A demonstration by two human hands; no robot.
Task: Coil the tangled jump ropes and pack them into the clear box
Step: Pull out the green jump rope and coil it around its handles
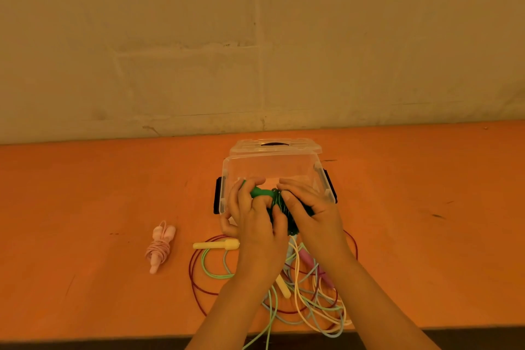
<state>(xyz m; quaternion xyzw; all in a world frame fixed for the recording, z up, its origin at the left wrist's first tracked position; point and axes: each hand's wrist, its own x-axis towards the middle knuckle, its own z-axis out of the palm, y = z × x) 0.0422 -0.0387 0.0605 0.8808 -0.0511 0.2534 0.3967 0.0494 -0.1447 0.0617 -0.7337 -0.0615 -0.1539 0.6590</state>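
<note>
Both hands hold a coiled green jump rope (262, 193) just over the near rim of the open clear box (270, 167). My left hand (255, 213) grips its green handle. My right hand (309, 204) holds the wound cord beside it. A tangle of yellow, light blue, green and dark red ropes (306, 298) lies on the orange table below my wrists. A yellow handle (216, 244) sticks out to the left of the tangle. A coiled pink rope (160, 247) lies apart at the left.
The box's clear lid (275, 146) stands behind it near the wall. Black latches (217, 196) hang at the box's sides. The orange table (85, 193) ends in a dark front edge (113, 342) near me, where some cords hang over.
</note>
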